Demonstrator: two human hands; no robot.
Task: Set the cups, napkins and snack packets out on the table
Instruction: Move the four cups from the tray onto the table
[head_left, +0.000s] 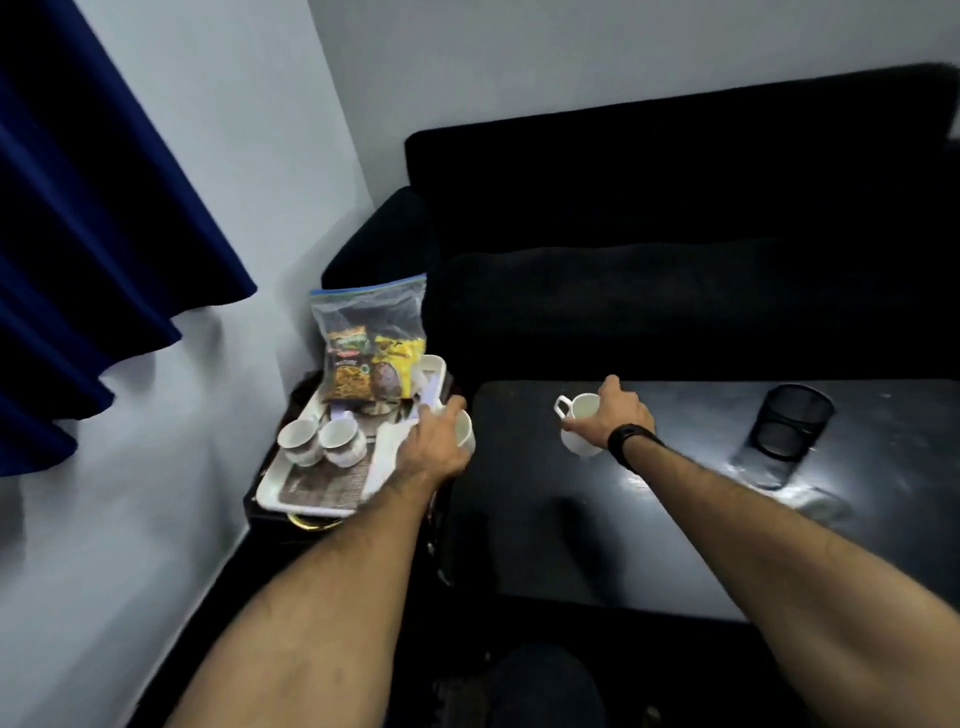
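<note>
My right hand (613, 415) grips a white cup (582, 421) from above over the far left part of the black table (675, 519); its handle points left. My left hand (434, 447) holds a second white cup (464, 430) between the table's left edge and the white tray (311, 499). Two more white cups (298, 439) (340, 439) stand side by side on the tray. A clear zip bag of snack packets (369, 353) leans upright at the tray's far end. White napkins (426, 382) show behind the bag, partly hidden.
A black mesh holder (792, 428) stands on the table's right part. A black sofa (675, 234) runs behind the table. The tray rests on a low dark stand by the white wall, under a blue curtain (93, 234). My knee shows at the bottom.
</note>
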